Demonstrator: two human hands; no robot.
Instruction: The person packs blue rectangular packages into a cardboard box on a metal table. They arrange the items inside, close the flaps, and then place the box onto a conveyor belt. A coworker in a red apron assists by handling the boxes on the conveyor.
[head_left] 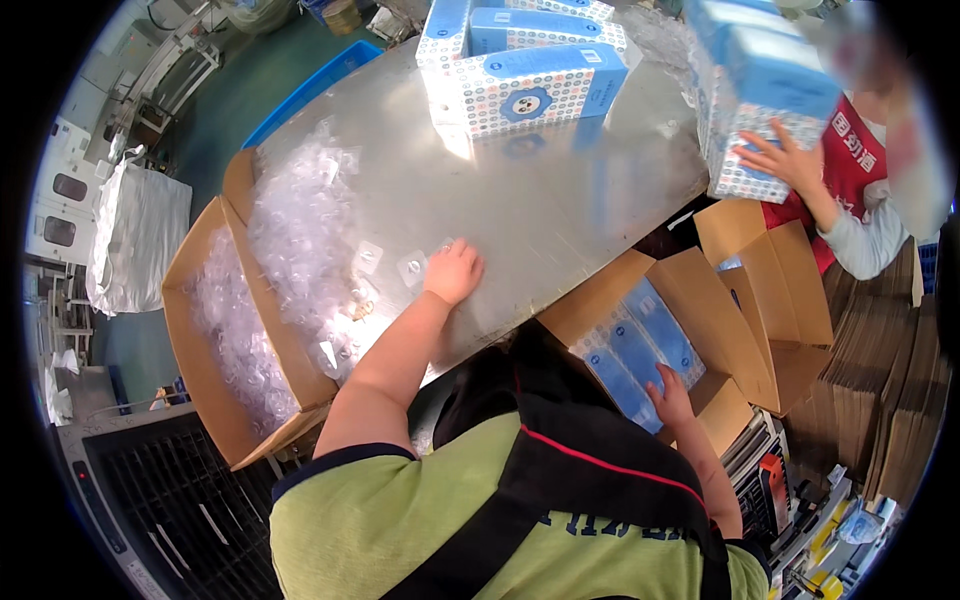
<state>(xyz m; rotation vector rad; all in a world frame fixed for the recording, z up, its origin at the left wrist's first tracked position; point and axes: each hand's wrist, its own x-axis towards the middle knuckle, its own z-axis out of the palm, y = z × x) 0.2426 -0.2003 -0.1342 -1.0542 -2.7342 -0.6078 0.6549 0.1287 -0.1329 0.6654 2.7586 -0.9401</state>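
My left hand (454,272) rests on the metal table with its fingers curled in. What lies under its fingertips is hidden. Beside it are flat clear plastic pieces (412,268), close to a big heap of the same kind (300,215). At the right, my right hand (672,396) is over an open cardboard carton (600,290), fingers apart and holding nothing. Blue packages (630,345) stand in a row inside that carton, just beside its fingertips. Across the table, a co-worker's hand (785,160) presses against a stack of blue and white patterned packages (750,110).
More patterned packages (540,90) stand at the table's far edge. A cardboard box of clear pieces (240,340) adjoins the table's left side. Another open carton (780,290) and flattened cardboard (870,370) are at the right. A blue bin (310,90) sits behind the table.
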